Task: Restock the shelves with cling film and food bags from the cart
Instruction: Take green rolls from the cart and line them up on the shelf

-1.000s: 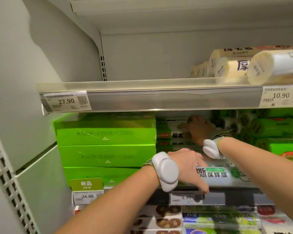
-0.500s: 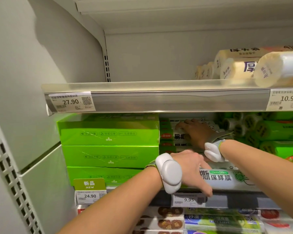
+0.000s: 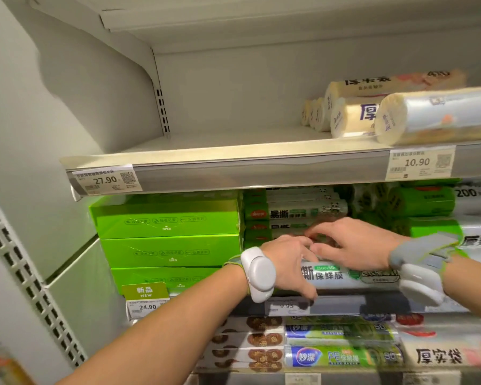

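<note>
A cling film roll (image 3: 347, 276) with a grey and green label lies lengthwise at the front of the middle shelf (image 3: 345, 304). My left hand (image 3: 286, 262) grips its left end, fingers over the top and thumb underneath. My right hand (image 3: 356, 245) lies palm down on top of the same roll, fingers stretched left and nearly touching my left hand. Behind both hands a stack of the same cling film rolls (image 3: 297, 212) fills the shelf almost up to the board above. Both wrists wear white trackers.
Green boxes (image 3: 167, 226) are stacked three high left of the rolls. Green-wrapped rolls (image 3: 422, 201) sit to the right. The upper shelf (image 3: 233, 162) holds cream food bag rolls (image 3: 353, 118) on its right side. More rolls and boxes (image 3: 339, 354) fill the shelf below.
My right hand has pulled back from the stacked rolls deep in the shelf and come down onto the front roll beside my left hand. My left hand keeps its hold on the roll's left end.
</note>
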The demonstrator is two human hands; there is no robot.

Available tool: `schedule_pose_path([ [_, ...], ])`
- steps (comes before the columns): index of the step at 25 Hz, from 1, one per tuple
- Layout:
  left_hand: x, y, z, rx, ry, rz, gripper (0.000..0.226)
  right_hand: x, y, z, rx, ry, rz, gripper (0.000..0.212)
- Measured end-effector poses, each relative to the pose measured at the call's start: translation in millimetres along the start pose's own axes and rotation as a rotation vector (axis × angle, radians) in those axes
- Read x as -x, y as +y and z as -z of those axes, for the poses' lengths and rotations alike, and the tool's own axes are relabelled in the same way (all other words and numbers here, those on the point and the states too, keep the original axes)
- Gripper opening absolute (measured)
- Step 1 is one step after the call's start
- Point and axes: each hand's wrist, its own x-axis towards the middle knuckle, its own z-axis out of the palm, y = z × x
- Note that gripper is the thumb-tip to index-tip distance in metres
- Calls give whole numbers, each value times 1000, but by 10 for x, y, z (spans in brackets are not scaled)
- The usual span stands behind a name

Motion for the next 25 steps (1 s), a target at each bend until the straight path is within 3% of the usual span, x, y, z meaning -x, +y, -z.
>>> schedule_pose_path([
  [6,67,208,48,13,77,44,63,254,64,59,-131,-12,-5,45],
  [12,88,323,233,-195,184,126,48,344,157,38,-174,-50,22,33],
  [14,99,322,258,-272,306,168,51,324,195,10,-170,-16,-21,39],
  [17,171,350,164,-302,662,104,42,195,273,-5,-70,48,-188,45],
  [18,197,361,115,-211,668,75,33,118,284,-20,-53,33,-243,39],
  [20,192,318,8,69,488,117,23,-80,280,-62,-34,11,-265,27],
  [22,125,184,-106,185,342,207,26,-283,230,-110,-9,-3,-258,33],
  [25,65,-6,-236,300,350,297,30,-568,245,-262,34,62,-255,39],
])
